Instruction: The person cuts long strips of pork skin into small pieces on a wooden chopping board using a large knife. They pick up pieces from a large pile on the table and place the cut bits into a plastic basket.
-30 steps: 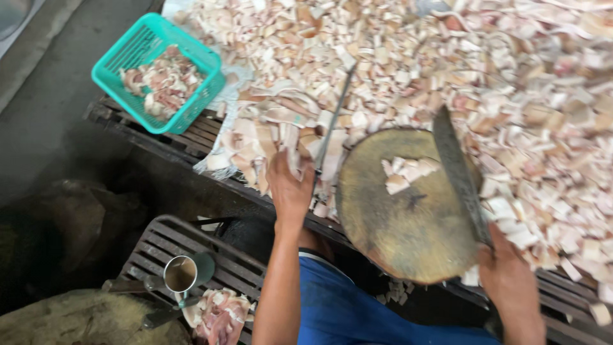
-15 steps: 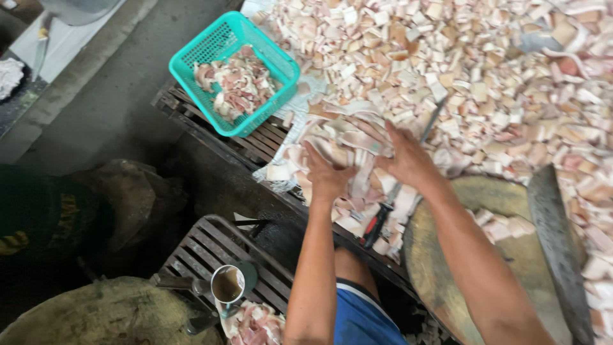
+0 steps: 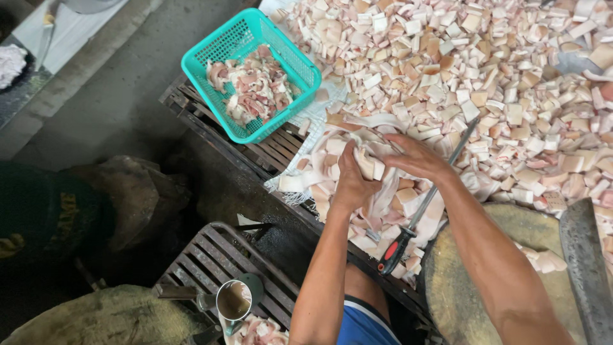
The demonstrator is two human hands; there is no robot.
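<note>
My left hand point(image 3: 352, 183) and my right hand point(image 3: 416, 156) are both pressed into a heap of long pale pork-skin strips point(image 3: 373, 160) at the table's near edge, fingers curled around a bunch of them. A sharpening steel with a red and black handle point(image 3: 418, 213) lies across the strips just right of my hands. On my right sits a round wooden chopping block point(image 3: 504, 255) with a few cut pieces, and a cleaver blade point(image 3: 584, 268) rests at its right side.
A huge pile of cut pink-white cubes point(image 3: 485, 76) covers the table beyond. A teal plastic basket point(image 3: 252, 73) of meat scraps stands on slats at the left. Below, a metal cup point(image 3: 234, 299) sits on a slatted crate beside a sack point(image 3: 115, 316).
My right hand has left the cleaver on the block and joined the left hand in the strip pile. The view shifted so the basket sits nearer the middle.
</note>
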